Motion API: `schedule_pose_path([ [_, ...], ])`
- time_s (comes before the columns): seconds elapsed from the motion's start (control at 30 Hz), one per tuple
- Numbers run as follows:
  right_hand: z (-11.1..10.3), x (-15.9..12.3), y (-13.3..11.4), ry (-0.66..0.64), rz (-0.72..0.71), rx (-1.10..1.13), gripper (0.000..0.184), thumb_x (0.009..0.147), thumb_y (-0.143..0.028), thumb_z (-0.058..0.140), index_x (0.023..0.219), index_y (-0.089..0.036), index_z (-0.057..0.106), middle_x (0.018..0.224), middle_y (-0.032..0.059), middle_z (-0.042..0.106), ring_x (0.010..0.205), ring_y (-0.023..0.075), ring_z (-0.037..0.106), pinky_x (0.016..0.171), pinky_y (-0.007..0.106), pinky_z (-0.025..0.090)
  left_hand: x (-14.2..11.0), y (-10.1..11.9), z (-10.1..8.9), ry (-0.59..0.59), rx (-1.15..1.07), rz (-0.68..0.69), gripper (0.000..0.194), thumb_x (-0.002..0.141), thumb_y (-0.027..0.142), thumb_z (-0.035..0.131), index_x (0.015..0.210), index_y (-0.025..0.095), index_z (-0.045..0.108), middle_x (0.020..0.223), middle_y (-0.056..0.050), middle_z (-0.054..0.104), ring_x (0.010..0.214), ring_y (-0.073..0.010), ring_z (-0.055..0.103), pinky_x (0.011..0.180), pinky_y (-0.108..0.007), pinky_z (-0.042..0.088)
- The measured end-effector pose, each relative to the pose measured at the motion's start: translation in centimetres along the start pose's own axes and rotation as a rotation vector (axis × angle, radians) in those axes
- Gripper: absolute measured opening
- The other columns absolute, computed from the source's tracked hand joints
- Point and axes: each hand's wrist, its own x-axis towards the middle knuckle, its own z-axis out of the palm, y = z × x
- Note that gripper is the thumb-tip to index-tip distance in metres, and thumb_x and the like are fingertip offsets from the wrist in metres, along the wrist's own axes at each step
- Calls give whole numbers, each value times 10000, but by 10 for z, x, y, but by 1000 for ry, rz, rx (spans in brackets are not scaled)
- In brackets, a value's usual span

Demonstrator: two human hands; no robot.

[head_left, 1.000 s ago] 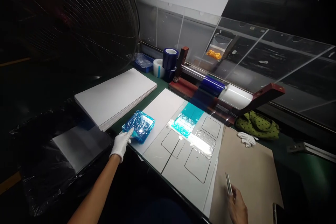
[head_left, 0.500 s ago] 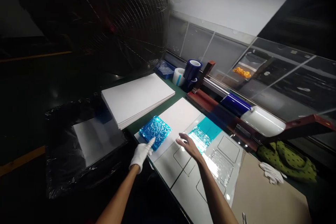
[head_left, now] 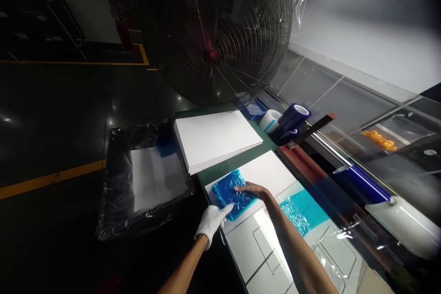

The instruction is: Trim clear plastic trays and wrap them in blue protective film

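A blue, crinkled plastic-wrapped packet [head_left: 230,195] lies on a white board [head_left: 272,172], near the board's front corner. My right hand [head_left: 251,189] rests flat across the packet, bare, with its fingers pointing left. My left hand [head_left: 211,222], in a white glove, touches the packet's lower left edge. Below the board lies a white template sheet [head_left: 262,252] with dark cut outlines, partly hidden by my right forearm. A teal film [head_left: 305,211] with a glossy clear patch lies to the right of that arm.
A stack of white sheets [head_left: 215,140] lies behind the packet. Left of it, a white sheet sits on black plastic wrap [head_left: 151,179]. Blue tape rolls [head_left: 292,119] and a film roller [head_left: 361,186] stand along the far edge. A large caged fan [head_left: 217,32] looms above.
My right hand has moved left from over the teal film onto the blue packet. The view has swung left, bringing the fan and the floor further into the picture.
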Motion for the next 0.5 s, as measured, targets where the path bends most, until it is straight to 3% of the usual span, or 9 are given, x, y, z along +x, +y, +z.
schedule_pose_path([
  [0.13, 22, -13, -13, -47, 42, -85, 862, 425, -494, 811, 1139, -68, 582, 1065, 168, 646, 1018, 322, 592, 838, 399, 480, -15, -9, -17, 13, 74, -11, 590, 638, 754, 524, 444, 196, 522, 405, -25, 523, 442, -187, 522, 604, -325, 386],
  [0.27, 53, -40, -22, -3, -52, -196, 1050, 498, -490, 773, 1355, -60, 345, 1207, 192, 564, 1106, 317, 542, 905, 399, 439, -28, -14, -44, 134, 194, 7, 517, 562, 705, 640, 511, 197, 559, 464, -43, 562, 473, -228, 544, 584, -344, 379],
  [0.33, 60, -56, -26, 49, -217, -367, 1102, 493, -460, 774, 1393, -68, 273, 1254, 209, 522, 1141, 339, 501, 948, 448, 395, -31, -13, -56, 238, 219, 51, 494, 528, 632, 715, 753, 198, 638, 717, -85, 664, 690, -289, 619, 683, -371, 412],
  [0.37, 60, -63, -28, 67, -331, -473, 1111, 491, -440, 775, 1401, -69, 257, 1267, 217, 506, 1153, 353, 479, 968, 475, 367, -31, -11, -61, 288, 220, 100, 577, 516, 580, 750, 937, 204, 631, 926, -112, 672, 869, -316, 617, 773, -384, 415],
  [0.43, 53, -73, -32, 78, -553, -664, 1105, 499, -394, 763, 1414, -73, 231, 1272, 224, 492, 1152, 370, 453, 984, 510, 326, -28, -3, -64, 352, 193, 261, 875, 478, 454, 815, 1247, 209, 478, 1300, -145, 507, 1196, -327, 464, 971, -394, 338],
  [0.5, 40, -78, -36, 69, -695, -780, 1082, 522, -352, 735, 1422, -69, 205, 1269, 226, 486, 1135, 366, 448, 975, 514, 327, -20, 8, -59, 321, 91, 406, 1117, 385, 311, 870, 1365, 212, 344, 1459, -140, 314, 1346, -321, 265, 1090, -392, 206],
])
